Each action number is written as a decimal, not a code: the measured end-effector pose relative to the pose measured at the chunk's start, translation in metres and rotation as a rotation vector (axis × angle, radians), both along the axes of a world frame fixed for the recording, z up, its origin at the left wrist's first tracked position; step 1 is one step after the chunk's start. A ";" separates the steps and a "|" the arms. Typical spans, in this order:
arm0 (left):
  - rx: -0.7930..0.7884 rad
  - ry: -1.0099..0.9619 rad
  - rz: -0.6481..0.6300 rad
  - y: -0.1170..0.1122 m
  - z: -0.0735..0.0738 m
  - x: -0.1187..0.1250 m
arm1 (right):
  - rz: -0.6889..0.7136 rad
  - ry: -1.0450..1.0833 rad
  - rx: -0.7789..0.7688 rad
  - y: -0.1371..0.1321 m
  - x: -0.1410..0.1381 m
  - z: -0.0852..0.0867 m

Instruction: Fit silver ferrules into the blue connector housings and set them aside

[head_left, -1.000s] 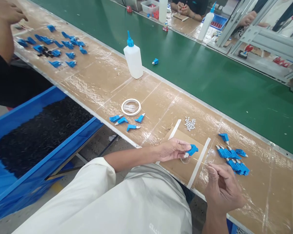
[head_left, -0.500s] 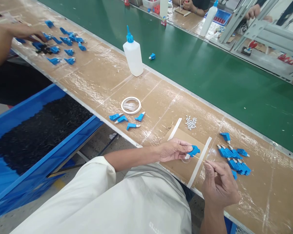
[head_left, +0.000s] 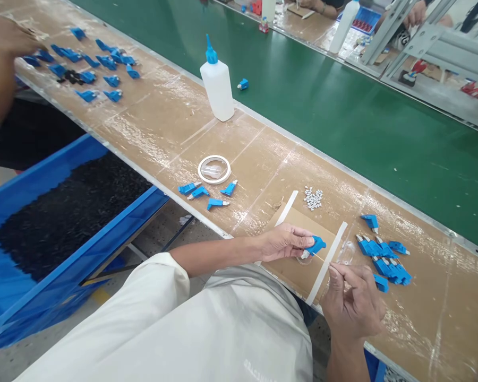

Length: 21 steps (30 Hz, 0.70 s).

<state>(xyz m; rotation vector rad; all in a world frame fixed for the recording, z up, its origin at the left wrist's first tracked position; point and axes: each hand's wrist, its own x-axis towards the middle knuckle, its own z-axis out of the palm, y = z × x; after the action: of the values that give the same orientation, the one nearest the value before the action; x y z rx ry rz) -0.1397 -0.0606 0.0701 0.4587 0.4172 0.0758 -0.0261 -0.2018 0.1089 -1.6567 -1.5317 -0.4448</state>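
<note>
Pinched in my left hand [head_left: 289,243] is a blue plastic part [head_left: 317,244] with a whitish end, held above a taped-down cardboard sheet [head_left: 300,281]. My right hand [head_left: 354,297] grips a thin wooden stick [head_left: 321,259], whose tip reaches the underside of that part. A small clear round dish [head_left: 304,260] shows partly beneath the held part. Beyond the cardboard lies a pile of small grey-white pieces [head_left: 313,198]. To the right of my right hand, several similar blue parts [head_left: 386,260] lie grouped on the table.
A white squeeze bottle [head_left: 218,87] stands near the green conveyor belt [head_left: 302,101]. Left of the cardboard are a tape roll [head_left: 214,170] and several blue parts [head_left: 207,192]. At far left, a co-worker's hand [head_left: 8,40] is over more blue parts. A blue bin [head_left: 143,199] holds black pieces.
My right hand has shifted slightly left, closer to the held part. The blue part on the conveyor has moved left, and the co-worker's hand has drawn back to the left.
</note>
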 end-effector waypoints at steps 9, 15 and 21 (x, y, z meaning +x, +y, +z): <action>0.030 -0.021 0.158 0.021 0.010 -0.013 | -0.151 0.327 -0.015 -0.016 0.008 -0.012; 0.056 -0.070 0.282 0.045 0.016 -0.024 | 0.025 0.230 -0.302 -0.012 0.005 -0.034; 0.040 -0.065 0.305 0.047 0.013 -0.031 | -0.045 0.237 -0.324 -0.008 0.022 -0.028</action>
<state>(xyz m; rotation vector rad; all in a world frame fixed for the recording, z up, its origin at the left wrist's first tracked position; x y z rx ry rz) -0.1704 -0.0141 0.0831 0.4280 0.4196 0.3943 -0.0039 -0.2099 0.0812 -1.9166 -1.4454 -0.0175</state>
